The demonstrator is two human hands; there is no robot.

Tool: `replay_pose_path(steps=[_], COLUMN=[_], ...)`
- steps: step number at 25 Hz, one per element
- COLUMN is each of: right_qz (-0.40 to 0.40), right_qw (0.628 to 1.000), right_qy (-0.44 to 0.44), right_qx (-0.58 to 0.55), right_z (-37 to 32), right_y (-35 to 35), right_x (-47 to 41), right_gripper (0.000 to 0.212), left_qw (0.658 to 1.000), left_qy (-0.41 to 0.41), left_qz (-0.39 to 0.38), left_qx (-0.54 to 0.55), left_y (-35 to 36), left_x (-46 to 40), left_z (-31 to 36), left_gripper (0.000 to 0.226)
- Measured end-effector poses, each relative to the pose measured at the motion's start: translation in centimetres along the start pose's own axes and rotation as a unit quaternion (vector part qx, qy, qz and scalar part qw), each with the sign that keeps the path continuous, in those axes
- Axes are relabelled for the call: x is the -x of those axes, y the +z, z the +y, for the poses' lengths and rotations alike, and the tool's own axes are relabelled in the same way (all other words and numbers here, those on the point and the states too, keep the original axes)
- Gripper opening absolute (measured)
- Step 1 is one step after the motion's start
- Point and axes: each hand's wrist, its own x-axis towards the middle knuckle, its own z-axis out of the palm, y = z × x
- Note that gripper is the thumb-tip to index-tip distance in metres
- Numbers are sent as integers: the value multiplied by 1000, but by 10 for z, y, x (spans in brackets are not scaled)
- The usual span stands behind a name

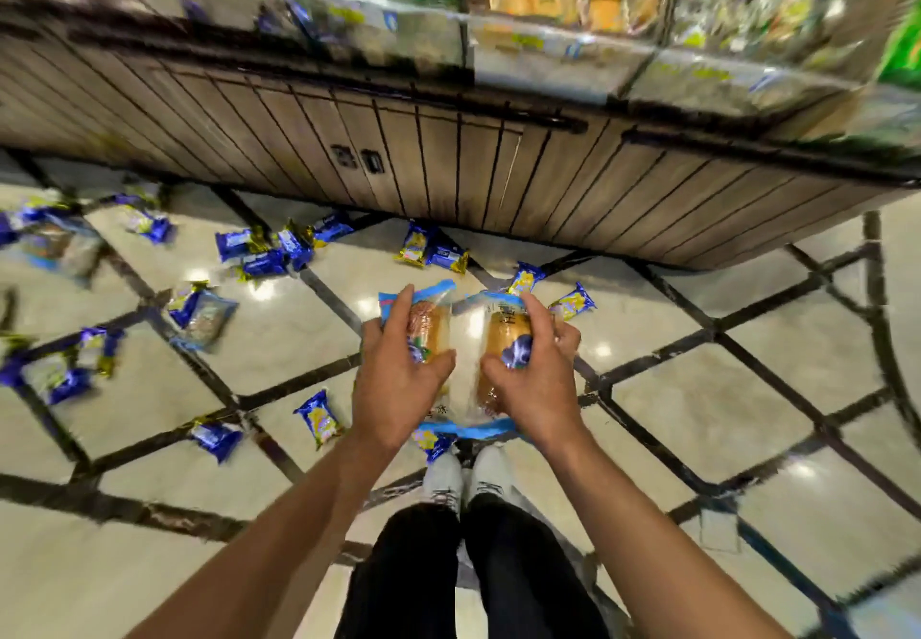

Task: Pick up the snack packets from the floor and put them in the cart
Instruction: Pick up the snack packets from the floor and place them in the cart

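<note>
My left hand (396, 379) grips a clear, blue-edged bread packet (429, 324) with a brown bun inside. My right hand (536, 379) grips a second packet of the same kind (503, 334). Both packets are held side by side above the floor, in front of my feet. Several small blue-and-yellow snack packets lie scattered on the tiles: one pair near the cabinet (432, 250), a cluster further left (279, 249), one by my left wrist (319, 418), one under my hands by my shoes (434, 443). No cart is in view.
A wooden-panelled display cabinet (448, 155) with stocked shelves above runs across the far side. More packets, including a larger clear one (207, 319), lie at the left on the glossy cream tile floor (697, 409) with dark lines. My white shoes (468, 479) stand below my hands.
</note>
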Motion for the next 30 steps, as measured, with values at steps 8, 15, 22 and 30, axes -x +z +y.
replay_pose_path(steps=[8, 15, 22, 30], right_qz=[-55, -113, -172, -270], right_qw=[990, 976, 963, 916], right_qy=[-128, -174, -197, -271], right_qx=[39, 61, 63, 120], right_z=[-136, -145, -175, -212], right_y=[-48, -38, -8, 99], right_x=[99, 118, 144, 225], right_gripper=[84, 85, 82, 82], left_qw=[992, 980, 962, 919], left_qy=[-5, -54, -99, -144], left_qz=[117, 172, 232, 321], left_qx=[48, 88, 105, 176], left_y=[-117, -132, -169, -252], left_x=[108, 143, 178, 247], left_z=[84, 78, 63, -18], left_gripper=[90, 81, 82, 81])
